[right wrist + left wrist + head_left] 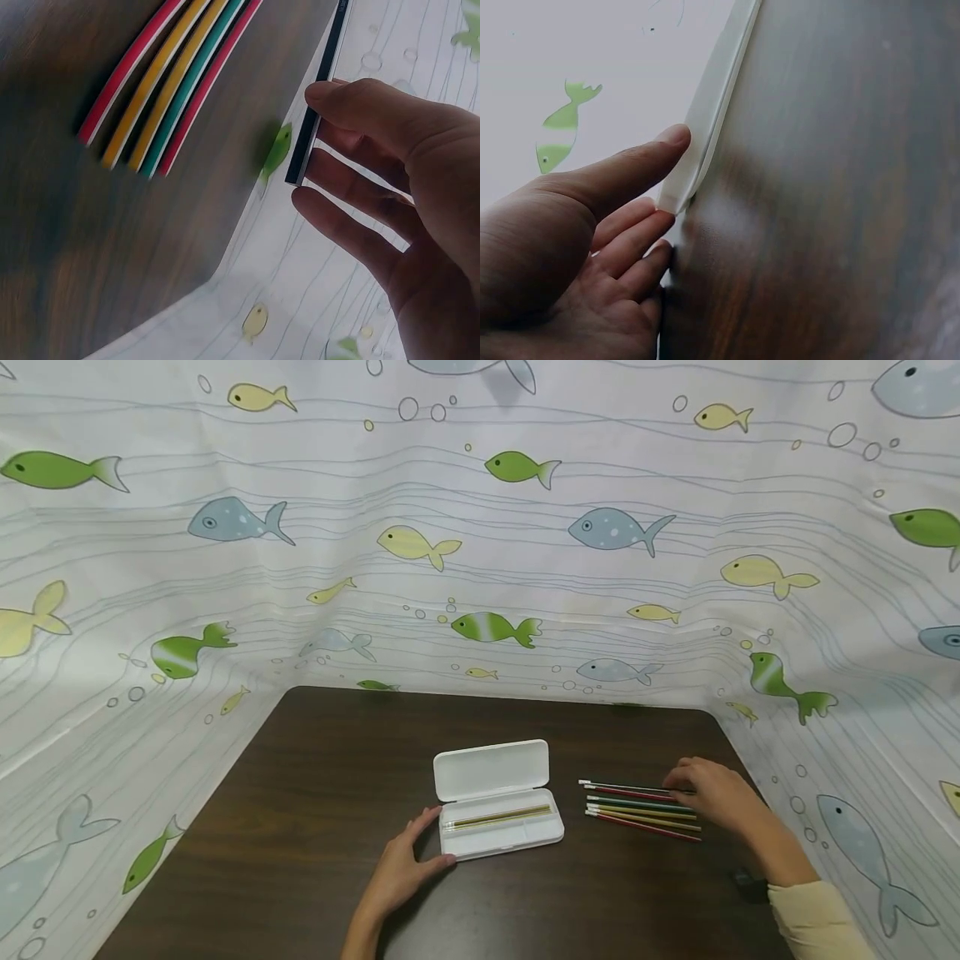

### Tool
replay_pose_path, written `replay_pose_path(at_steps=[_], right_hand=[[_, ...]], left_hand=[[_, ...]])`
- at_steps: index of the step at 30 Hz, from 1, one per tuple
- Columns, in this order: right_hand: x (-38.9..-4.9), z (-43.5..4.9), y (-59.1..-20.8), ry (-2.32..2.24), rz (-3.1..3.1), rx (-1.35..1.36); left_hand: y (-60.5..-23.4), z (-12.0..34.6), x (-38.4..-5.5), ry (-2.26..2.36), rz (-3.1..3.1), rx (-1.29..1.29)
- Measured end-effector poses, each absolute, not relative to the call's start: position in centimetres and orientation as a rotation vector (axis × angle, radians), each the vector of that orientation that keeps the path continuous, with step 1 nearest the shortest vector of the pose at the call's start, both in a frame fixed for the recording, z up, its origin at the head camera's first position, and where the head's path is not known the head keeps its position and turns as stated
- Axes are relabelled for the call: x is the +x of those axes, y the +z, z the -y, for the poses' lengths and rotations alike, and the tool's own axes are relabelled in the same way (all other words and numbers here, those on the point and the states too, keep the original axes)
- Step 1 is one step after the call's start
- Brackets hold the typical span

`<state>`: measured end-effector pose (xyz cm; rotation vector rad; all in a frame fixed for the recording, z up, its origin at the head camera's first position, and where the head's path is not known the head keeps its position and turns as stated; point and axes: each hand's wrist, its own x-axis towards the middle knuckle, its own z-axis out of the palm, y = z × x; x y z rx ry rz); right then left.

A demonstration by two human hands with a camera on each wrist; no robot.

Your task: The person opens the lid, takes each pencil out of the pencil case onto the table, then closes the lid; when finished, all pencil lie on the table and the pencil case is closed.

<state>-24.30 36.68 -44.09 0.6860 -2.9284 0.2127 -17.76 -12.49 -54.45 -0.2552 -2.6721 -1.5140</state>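
Note:
A white pencil case (501, 847) lies on the table with its lid (491, 770) raised at the back. Pencils (498, 817) in gold and dark tones lie lengthwise inside it. My left hand (400, 870) holds the case's left end, thumb at the front edge and fingers around the end; the left wrist view shows the thumb against the case wall (705, 127). Between thumb and fingers, my right hand (708, 789) pinches a black pencil (309, 139) near one end. Beside it lies a row of red, yellow and green pencils (637, 814), white tips towards the case.
The dark brown table (337, 760) is bordered at the back and sides by a white curtain (360, 485) printed with fish. A small black object (748, 885) shows by the right wrist; its kind is unclear.

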Motion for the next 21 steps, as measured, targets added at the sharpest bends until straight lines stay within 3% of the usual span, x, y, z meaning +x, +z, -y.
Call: replay_pose_path(at_steps=[8, 21], right_hand=[[-24.2, -37.8, -43.9, 0.195, 2.950, 0.678], [-26.8, -38.2, -44.7, 0.242, 3.025, 0.693]], left_hand=[[-54.5, 12.5, -17.8, -1.492, 2.686, -0.240], [-54.6, 12.5, -17.8, -1.507, 2.670, -0.256]])
